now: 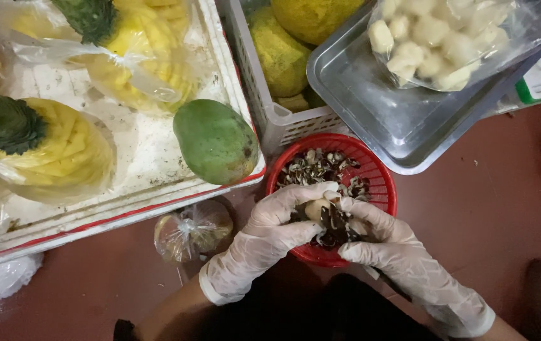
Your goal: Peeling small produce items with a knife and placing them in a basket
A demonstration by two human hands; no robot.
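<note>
Both hands, in thin translucent white gloves, are meeting over the near rim of a round red plastic basket (381, 183) that is holding a heap of dark brown and pale peel scraps (318, 165). The left hand (264, 237) is curling its fingers around a small pale, partly peeled round fruit (316, 208), gripping it from the left side with the thumb lying over the top. The right hand (387, 243) is closing in from the right, its fingertips pressing against the dark strip of peel (333, 226) that is hanging off the fruit's lower side; whether it is also holding a tool cannot be told. The fruit is sitting between the two hands, just above the basket's inner edge.

Behind the basket, a clear plastic bag of peeled pale fruit pieces (431, 38) is resting in a shiny rectangular metal tray (371, 107). To the left, a green mango (215, 140) is lying at the corner of a white foam tray with a red edge (150, 151), beside peeled yellow pineapples wrapped in clear bags (62, 148). A small knotted clear bag (191, 230) is lying on the reddish-brown table (485, 208) near the left wrist.
</note>
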